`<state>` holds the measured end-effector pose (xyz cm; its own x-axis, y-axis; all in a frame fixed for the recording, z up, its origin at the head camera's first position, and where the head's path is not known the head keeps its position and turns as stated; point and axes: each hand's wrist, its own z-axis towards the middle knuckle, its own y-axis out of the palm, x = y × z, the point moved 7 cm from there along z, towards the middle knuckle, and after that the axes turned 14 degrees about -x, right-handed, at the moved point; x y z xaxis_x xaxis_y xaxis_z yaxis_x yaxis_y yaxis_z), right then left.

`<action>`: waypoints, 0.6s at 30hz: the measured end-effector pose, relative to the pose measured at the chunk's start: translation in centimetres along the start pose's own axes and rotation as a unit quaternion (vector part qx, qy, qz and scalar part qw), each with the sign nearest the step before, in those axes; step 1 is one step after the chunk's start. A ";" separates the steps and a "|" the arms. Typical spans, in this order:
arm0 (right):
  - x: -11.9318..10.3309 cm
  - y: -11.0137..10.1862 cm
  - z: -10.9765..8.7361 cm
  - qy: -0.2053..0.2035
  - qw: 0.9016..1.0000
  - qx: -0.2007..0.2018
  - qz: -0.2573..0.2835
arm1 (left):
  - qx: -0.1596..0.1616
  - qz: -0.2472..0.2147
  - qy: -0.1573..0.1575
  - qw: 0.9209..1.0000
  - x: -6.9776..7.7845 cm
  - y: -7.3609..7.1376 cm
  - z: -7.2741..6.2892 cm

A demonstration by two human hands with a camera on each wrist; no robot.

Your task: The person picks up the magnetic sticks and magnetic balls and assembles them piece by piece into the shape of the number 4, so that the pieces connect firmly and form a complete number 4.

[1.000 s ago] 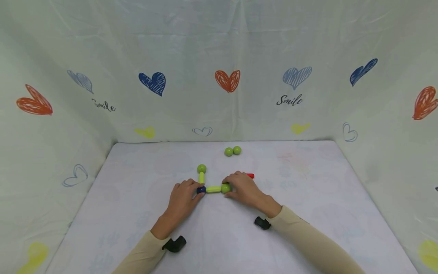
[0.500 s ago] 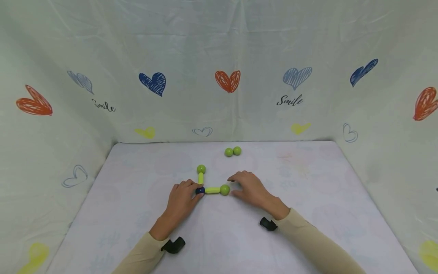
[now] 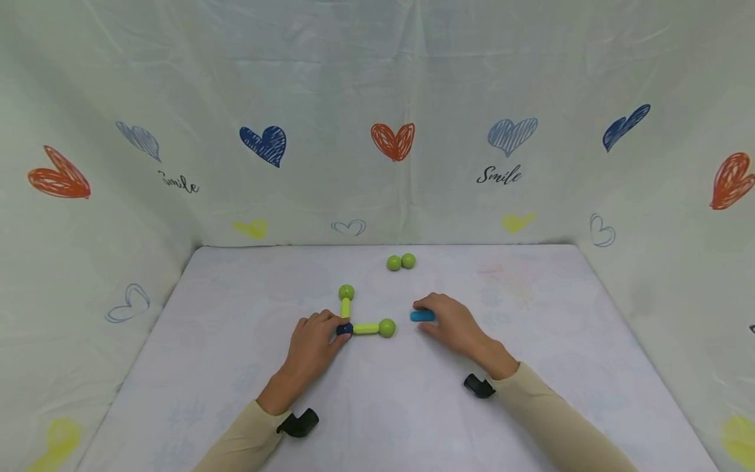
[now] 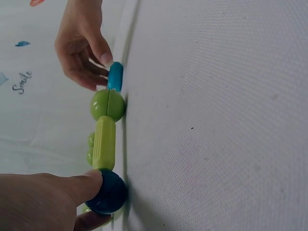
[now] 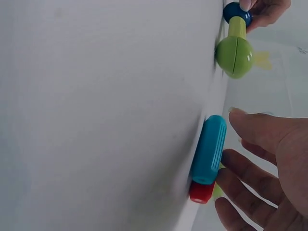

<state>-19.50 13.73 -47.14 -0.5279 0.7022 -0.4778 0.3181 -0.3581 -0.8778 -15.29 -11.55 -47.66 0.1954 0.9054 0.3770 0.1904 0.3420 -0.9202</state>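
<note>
My left hand (image 3: 312, 341) pinches a dark blue ball (image 3: 345, 328) between thumb and fingers. This ball is the corner of an L-shaped build: one yellow-green rod (image 3: 366, 328) runs right to a green ball (image 3: 387, 328), another yellow-green rod (image 3: 345, 307) runs away to a second green ball (image 3: 346, 292). Right of the build, my right hand (image 3: 451, 322) is spread around a light blue rod (image 5: 210, 149) lying on the table. Its thumb stands apart from that rod in the right wrist view, with fingertips close along the far side. A red rod (image 5: 201, 191) shows behind, mostly hidden.
Two loose green balls (image 3: 401, 262) lie together near the back of the white-covered table (image 3: 265, 275). A pale curtain (image 3: 318, 190) printed with hearts hangs behind and at both sides. Each wrist carries a black camera mount (image 3: 299, 423).
The right hand has left the green ball at the build's right end and moved right to the light blue rod, which has come into view. The left hand keeps holding the dark blue ball.
</note>
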 end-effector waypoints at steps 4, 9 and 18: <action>0.4 0.1 -0.3 0.001 1.000 -0.003 -0.008 | 0.002 -0.001 0.000 1.000 0.0 0.0 0.0; 0.5 0.3 -0.4 -0.003 1.000 -0.010 -0.022 | 0.006 -0.006 0.000 1.000 0.0 0.0 -0.1; 0.1 0.8 0.2 -0.016 0.999 -0.033 -0.025 | 0.008 -0.010 0.003 1.000 0.0 0.0 -0.1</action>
<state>-19.44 13.38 -47.89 -0.5687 0.6981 -0.4350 0.3408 -0.2814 -0.8971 -15.17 -11.59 -47.69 0.1980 0.8971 0.3950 0.1778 0.3634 -0.9145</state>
